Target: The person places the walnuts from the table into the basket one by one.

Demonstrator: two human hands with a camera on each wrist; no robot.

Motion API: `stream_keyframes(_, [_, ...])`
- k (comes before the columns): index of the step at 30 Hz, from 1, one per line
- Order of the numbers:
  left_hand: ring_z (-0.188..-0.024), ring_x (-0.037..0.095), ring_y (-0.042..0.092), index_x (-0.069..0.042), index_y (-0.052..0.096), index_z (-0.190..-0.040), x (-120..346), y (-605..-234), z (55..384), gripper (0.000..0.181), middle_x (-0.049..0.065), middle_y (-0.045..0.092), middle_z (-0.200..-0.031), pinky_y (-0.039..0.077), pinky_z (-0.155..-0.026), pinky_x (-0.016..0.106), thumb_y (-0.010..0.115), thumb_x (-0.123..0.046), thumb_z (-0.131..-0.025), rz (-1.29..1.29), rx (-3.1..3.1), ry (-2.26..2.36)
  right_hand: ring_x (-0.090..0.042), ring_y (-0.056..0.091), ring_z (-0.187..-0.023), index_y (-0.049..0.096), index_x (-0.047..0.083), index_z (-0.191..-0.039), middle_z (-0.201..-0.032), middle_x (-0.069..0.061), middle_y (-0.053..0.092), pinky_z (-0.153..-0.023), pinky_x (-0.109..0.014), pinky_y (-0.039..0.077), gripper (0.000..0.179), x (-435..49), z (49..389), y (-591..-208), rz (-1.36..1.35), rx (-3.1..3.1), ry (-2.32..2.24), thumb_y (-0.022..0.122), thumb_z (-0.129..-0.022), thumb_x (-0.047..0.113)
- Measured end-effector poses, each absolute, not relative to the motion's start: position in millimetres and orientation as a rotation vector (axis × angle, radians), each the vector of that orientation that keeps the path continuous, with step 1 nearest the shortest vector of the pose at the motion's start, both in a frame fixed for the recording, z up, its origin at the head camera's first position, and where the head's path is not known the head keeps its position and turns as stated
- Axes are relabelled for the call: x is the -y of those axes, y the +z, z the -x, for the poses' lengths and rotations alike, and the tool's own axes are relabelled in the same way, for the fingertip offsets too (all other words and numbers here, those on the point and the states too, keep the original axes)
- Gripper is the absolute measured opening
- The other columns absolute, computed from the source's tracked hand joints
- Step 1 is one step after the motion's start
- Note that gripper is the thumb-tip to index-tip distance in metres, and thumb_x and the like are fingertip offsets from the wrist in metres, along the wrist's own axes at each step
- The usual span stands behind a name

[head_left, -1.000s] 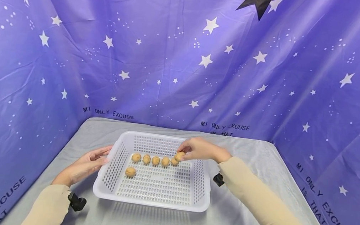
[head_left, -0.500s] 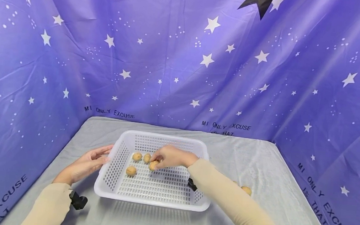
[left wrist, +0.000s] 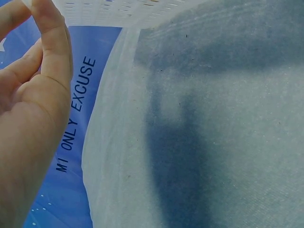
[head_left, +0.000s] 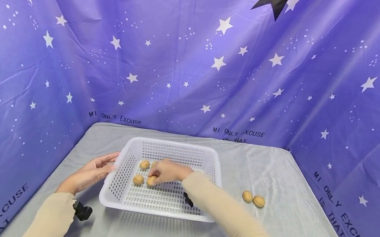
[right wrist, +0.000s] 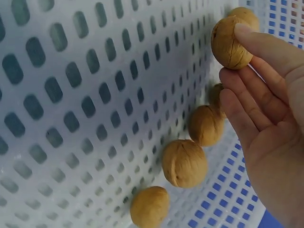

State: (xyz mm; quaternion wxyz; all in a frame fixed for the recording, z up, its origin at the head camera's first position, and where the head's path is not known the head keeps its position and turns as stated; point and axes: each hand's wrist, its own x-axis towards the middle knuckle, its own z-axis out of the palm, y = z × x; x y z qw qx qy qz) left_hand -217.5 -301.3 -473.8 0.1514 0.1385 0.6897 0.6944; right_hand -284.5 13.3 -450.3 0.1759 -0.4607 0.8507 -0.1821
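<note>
A white plastic basket (head_left: 158,214) with slotted walls stands on the table. My left hand (head_left: 87,174) holds its left rim; the left wrist view shows thumb and finger (left wrist: 53,42) meeting at its edge. Inside the basket, my right hand (head_left: 169,170) pinches a walnut (right wrist: 230,46) between thumb and fingers, low over the basket floor. That walnut is just right of a single front-row walnut (head_left: 138,180). Behind lies a row of walnuts (right wrist: 185,163), beginning with the back-left walnut (head_left: 144,165); in the head view my right hand covers most of it.
Two walnuts (head_left: 253,199) lie side by side on the grey tablecloth (head_left: 279,224), right of the basket. A purple star-printed curtain (head_left: 180,76) encloses the table at the back and sides. A black wrist camera (head_left: 82,211) sits under my left sleeve.
My right hand has carried its walnut from the row's right end leftward and nearer, beside the front-row walnut. Two table walnuts now show clear of the forearm. The left hand stays put.
</note>
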Motion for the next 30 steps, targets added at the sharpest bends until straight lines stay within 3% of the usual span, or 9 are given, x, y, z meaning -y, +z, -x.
stream_keyframes(3, [-0.126, 0.017, 0.055, 0.003, 0.02, -0.157, 301, -474, 217, 0.062, 0.026, 0.031, -0.154, 0.047, -0.101, 0.026, 0.051, -0.005, -0.104, -0.402, -1.982, 1.984, 0.002, 0.058, -0.091, 0.074, 0.016, -0.115, -0.101, 0.014, 0.065, -0.106, -0.028, 0.04, 0.028, -12, 283, -453, 1.296, -2.429, -0.493, 0.079, -0.088, 0.022])
stream_keyframes(6, [-0.126, 0.016, 0.055, 0.003, 0.019, -0.157, 302, -474, 217, 0.062, 0.025, 0.031, -0.154, 0.047, -0.101, 0.026, 0.05, -0.005, -0.105, -0.407, -1.983, 1.976, 0.003, 0.058, -0.093, 0.074, 0.017, -0.117, -0.103, 0.016, 0.065, -0.114, -0.037, 0.031, 0.03, -12, 283, -455, 1.286, -2.448, -0.47, 0.079, -0.089, 0.025])
stream_keyframes(10, [-0.125, 0.015, 0.055, 0.003, 0.02, -0.157, 302, -474, 217, 0.062, 0.022, 0.035, -0.153, 0.047, -0.101, 0.025, 0.051, -0.005, -0.104, -0.402, -1.989, 1.978, 0.002, 0.059, -0.092, 0.072, 0.013, -0.12, -0.108, 0.012, 0.066, -0.097, -0.021, 0.045, 0.033, -12, 285, -456, 1.254, -2.413, -0.537, 0.079, -0.088, 0.02])
stream_keyframes(13, [-0.124, 0.014, 0.056, 0.003, 0.02, -0.157, 302, -473, 216, 0.062, 0.02, 0.037, -0.152, 0.047, -0.101, 0.026, 0.051, -0.005, -0.104, -0.395, -1.984, 1.983, 0.0, 0.061, -0.094, 0.071, 0.011, -0.121, -0.112, 0.009, 0.066, -0.084, -0.013, 0.048, 0.034, -13, 285, -455, 1.214, -2.384, -0.589, 0.079, -0.088, 0.017])
stream_keyframes(19, [-0.123, 0.013, 0.056, 0.003, 0.019, -0.157, 301, -472, 215, 0.063, 0.023, 0.034, -0.153, 0.047, -0.1, 0.025, 0.052, -0.005, -0.104, -0.375, -1.989, 1.982, -0.008, 0.062, -0.109, 0.069, 0.013, -0.125, -0.124, 0.007, 0.066, -0.093, -0.017, 0.048, 0.036, -20, 282, -440, 1.175, -2.394, -0.566, 0.077, -0.09, 0.018])
stream_keyframes(30, [-0.123, 0.013, 0.056, 0.003, 0.019, -0.157, 300, -471, 216, 0.063, 0.023, 0.034, -0.152, 0.047, -0.101, 0.025, 0.052, -0.006, -0.104, -0.366, -2.004, 1.978, -0.016, 0.063, -0.111, 0.066, 0.007, -0.129, -0.128, -0.004, 0.066, -0.094, -0.025, 0.05, 0.041, -49, 285, -399, 1.17, -2.377, -0.626, 0.075, -0.091, 0.019])
